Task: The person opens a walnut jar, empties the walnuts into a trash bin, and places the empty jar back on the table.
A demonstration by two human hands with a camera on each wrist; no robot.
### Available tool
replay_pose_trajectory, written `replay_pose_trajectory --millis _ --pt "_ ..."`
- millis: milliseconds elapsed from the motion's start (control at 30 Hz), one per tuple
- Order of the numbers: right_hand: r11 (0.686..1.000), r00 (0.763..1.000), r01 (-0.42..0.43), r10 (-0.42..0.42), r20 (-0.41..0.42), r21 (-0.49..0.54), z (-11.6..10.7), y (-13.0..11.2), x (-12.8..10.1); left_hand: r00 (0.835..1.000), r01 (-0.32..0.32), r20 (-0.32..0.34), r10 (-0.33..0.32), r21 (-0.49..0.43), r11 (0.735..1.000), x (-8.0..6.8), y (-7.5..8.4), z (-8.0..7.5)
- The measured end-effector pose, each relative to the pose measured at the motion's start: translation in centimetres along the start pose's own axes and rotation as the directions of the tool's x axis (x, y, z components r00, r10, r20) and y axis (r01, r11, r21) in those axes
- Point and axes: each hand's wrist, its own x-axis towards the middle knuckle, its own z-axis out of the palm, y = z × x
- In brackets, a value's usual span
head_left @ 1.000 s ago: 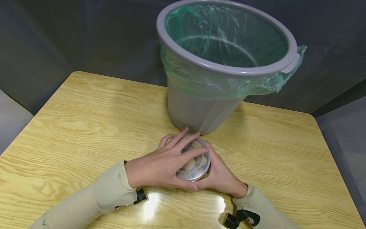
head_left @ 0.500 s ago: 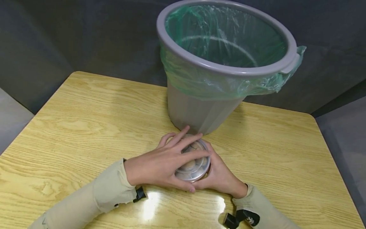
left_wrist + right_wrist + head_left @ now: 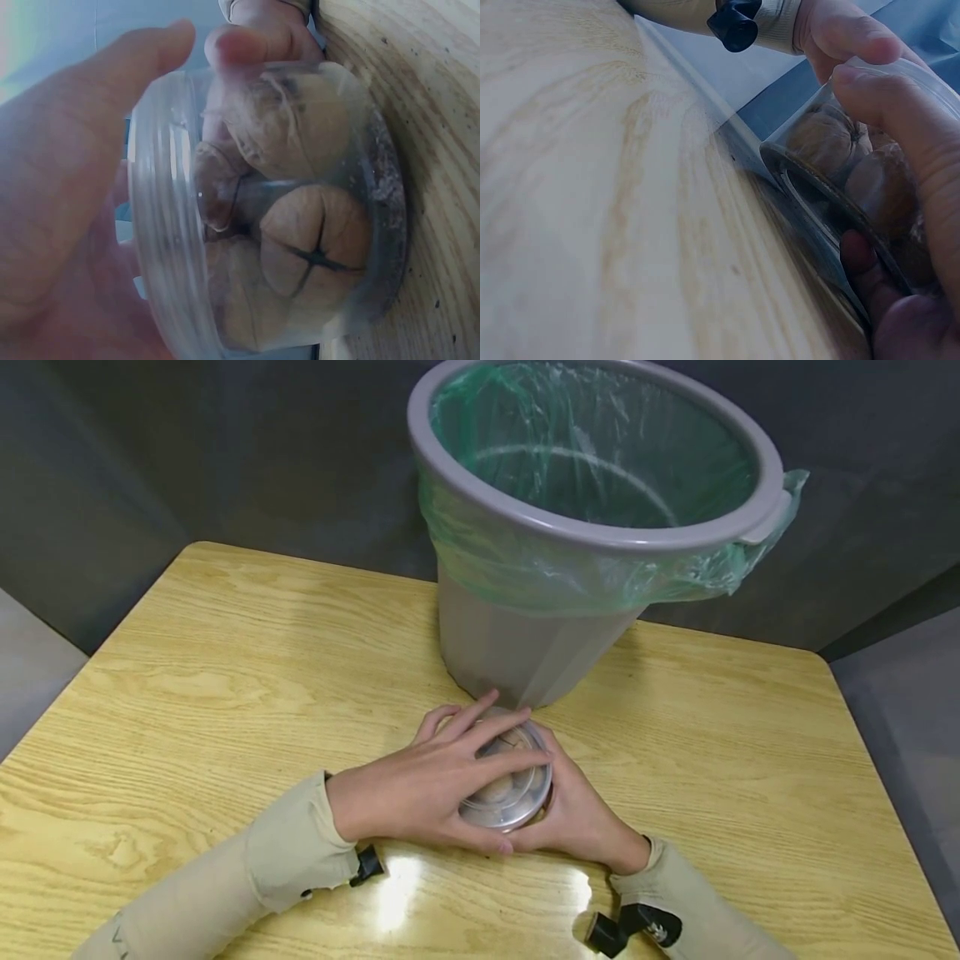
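Note:
A clear round plastic jar [image 3: 352, 180] holds several brown walnuts [image 3: 315, 240], one split by a cross-shaped crack. Its clear lid [image 3: 510, 810] faces up toward the head camera. My left hand [image 3: 427, 785] lies over the lid with fingers spread, gripping its rim between thumb and fingers. Low around the jar's right side, my right hand [image 3: 581, 810] holds the body. In the right wrist view the jar's base edge [image 3: 810, 180] is tilted close over the table, with a right fingertip [image 3: 857, 251] beneath it. The left palm hides part of the lid.
Just beyond the hands, a large grey bin [image 3: 517, 643] lined with a green plastic bag [image 3: 540, 572] stands on the wood-grain table [image 3: 225, 652]. Dark partitions [image 3: 300, 452] rise behind the table. Black wrist devices [image 3: 607, 935] show at both sleeves.
The left fingers have shifted slightly to the right across the lid. The right hand keeps its hold on the jar. The head view has tipped a little, so the bin appears slightly higher.

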Motion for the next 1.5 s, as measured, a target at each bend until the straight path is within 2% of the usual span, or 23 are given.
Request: replay_pose_trajectory --millis 367,733,1067,1500 --pt "1.0 1.0 0.016 -0.016 -0.005 0.0 -0.11 -0.08 0.2 1.0 -0.004 -0.025 0.005 0.017 1.0 -0.04 0.16 -0.06" --pt "0.999 0.999 0.03 -0.03 -0.015 -0.046 -0.02 -0.04 0.09 1.0 0.026 -0.013 -0.026 0.014 1.0 -0.03 0.37 -0.06" --pt "0.999 0.999 0.035 -0.035 -0.008 -0.04 0.01 -0.1 0.14 0.999 0.038 -0.001 -0.038 0.01 0.999 -0.11 0.45 -0.01" --pt "0.999 0.999 0.041 -0.041 0.006 -0.025 0.03 -0.06 0.11 0.999 0.043 -0.028 -0.042 0.046 0.998 -0.18 0.58 0.11"
